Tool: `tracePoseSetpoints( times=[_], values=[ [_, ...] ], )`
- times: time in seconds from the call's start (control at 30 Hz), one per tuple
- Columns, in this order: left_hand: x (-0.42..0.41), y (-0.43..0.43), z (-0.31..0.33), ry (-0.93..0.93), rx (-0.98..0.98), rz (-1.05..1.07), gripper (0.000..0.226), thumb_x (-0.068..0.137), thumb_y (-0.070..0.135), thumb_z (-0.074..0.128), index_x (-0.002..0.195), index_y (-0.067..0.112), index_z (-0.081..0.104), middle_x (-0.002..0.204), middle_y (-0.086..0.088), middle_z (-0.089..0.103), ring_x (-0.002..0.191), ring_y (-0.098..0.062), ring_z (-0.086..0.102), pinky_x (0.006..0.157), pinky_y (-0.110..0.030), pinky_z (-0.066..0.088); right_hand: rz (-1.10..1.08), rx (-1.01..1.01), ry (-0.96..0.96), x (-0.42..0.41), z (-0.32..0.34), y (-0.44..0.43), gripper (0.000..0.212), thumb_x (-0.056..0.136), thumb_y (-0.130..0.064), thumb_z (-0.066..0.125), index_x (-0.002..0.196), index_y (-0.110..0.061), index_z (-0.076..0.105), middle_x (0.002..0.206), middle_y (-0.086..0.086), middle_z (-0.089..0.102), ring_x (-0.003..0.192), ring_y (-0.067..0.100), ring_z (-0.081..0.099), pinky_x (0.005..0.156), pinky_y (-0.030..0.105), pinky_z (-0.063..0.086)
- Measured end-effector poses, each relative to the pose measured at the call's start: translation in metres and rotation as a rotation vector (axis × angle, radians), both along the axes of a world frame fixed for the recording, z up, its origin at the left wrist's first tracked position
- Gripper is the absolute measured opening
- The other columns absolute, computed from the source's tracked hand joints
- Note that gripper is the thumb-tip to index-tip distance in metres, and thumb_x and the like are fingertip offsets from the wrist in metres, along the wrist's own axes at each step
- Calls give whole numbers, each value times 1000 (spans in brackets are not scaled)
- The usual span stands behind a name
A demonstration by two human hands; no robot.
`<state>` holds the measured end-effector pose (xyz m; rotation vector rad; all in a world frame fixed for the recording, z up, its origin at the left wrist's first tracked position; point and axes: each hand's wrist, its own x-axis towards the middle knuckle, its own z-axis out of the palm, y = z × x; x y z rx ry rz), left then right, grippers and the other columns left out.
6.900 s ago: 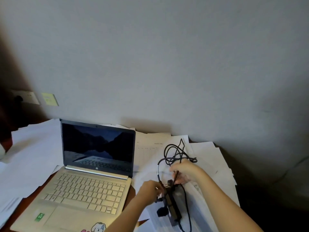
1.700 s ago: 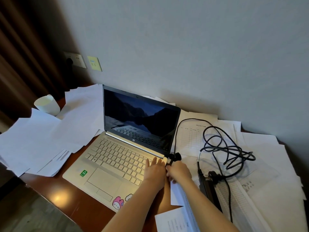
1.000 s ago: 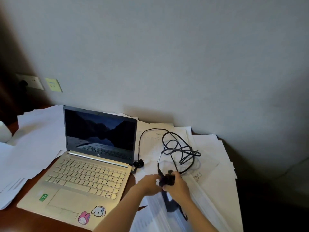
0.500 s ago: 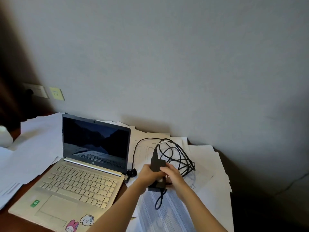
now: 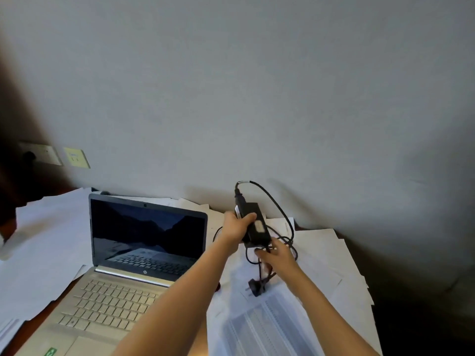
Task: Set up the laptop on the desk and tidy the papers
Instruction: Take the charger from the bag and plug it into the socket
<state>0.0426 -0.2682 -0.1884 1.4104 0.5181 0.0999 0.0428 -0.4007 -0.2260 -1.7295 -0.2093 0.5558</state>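
Laptop [image 5: 144, 253] stands open on the desk [image 5: 9, 350] at about 8 o'clock in the head view, its screen lit with a dark mountain scene and its keyboard towards me. Papers [image 5: 43, 240] lie loose all round it: one spread at 9 o'clock of the laptop, and another at 3 o'clock that runs to the desk's far right edge.

My left hand [image 5: 237, 224] is raised above the right-hand sheets and grips the adapter [image 5: 257, 227], fingers wrapped round its top end — the black block tilts, upper end towards 11 o'clock. The cable [image 5: 277, 204] leaves that upper end, arcs up in front of the wall [image 5: 257, 86] and drops in loops at 4 o'clock of the adapter.

My right hand [image 5: 276, 255] is just below the adapter, at its 5 o'clock, fingers curled into the cable loops — it seems to hold the cable, though blur hides the exact hold. The plug [image 5: 254, 289] is at 7 o'clock of that hand, low over the sheets; I cannot tell whether it touches them.

Far off at 10 o'clock, a socket [image 5: 41, 152] and a yellow plate [image 5: 76, 157] sit side by side on the wall.
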Motion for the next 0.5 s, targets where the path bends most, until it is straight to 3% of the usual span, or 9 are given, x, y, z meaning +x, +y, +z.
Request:
tracePoseSetpoints(
  times=[0.13,0.3,0.37,0.5],
  values=[
    [14,29,25,-53,-46,-66,36,92,12,58,122,-4,47,98,-14,62,86,-26,62,68,-32,55,-91,13,-99,15,29,25,16,95,-3,46,107,-11,54,56,1,35,48,11,32,43,17,32],
    [28,51,51,-113,-105,-147,32,91,10,58,116,3,39,86,-6,58,72,-15,61,75,-37,53,-223,116,-35,29,56,42,19,100,-8,38,112,-16,50,39,-10,27,30,1,23,33,14,19],
    [32,58,57,-116,-122,-123,41,88,10,62,117,6,33,89,-5,56,73,-15,61,71,-36,55,-239,105,-45,33,67,47,19,100,-7,38,109,-19,50,37,-11,28,28,0,22,31,13,17],
    [33,68,65,-135,-160,-121,47,85,8,66,124,-2,42,96,-12,62,76,-17,64,52,-27,58,-216,95,-121,30,84,49,18,99,-2,37,101,-14,52,55,0,24,29,-1,22,32,12,16]
  ],
)
